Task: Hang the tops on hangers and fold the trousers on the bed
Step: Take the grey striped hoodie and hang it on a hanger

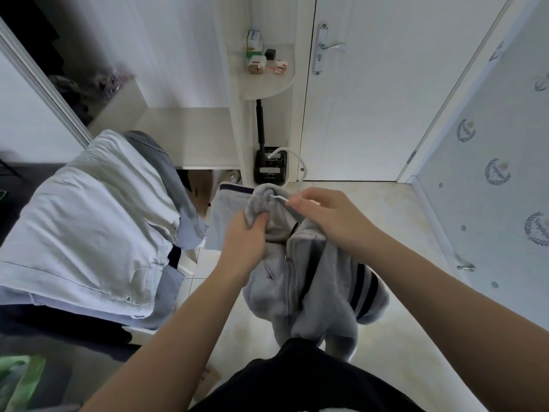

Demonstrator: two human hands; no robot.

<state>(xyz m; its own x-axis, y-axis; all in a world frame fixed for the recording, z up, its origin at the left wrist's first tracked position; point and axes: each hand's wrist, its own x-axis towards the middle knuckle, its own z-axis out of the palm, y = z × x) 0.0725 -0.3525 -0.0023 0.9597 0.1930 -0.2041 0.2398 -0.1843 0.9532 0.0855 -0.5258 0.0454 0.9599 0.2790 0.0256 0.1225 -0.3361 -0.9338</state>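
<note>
looked down first on black clothing (297,382) on the person's own body at the bottom edge, closest in, with both bare forearms reaching out over it. gripped a bunched fold at the top of the grey zip hoodie (315,292) in the left hand (246,242), fingers curled tight into the cloth. pinched a thin white cord (279,198) in the right hand (323,215), between thumb and forefinger, just where it came out of the bunched fabric; could not tell whether drawstring or something else. held the hoodie up in the air between the two hands, over the pale tiled floor (386,209), with its body and dark-striped sleeve hanging below the grip toward the waist and the zip running down the middle. could not see the lower hem, lost behind the black clothing.

saw folded pale trousers (89,221) off to the left, well apart from both hands, lying on a blue-grey garment (166,162), with the dark surface beneath cut off by the edge. made out, further back, a closed white door (371,99), a corner shelf (267,84) with small boxes too blurred to read, and a black device (271,171) on the floor beside the door.
</note>
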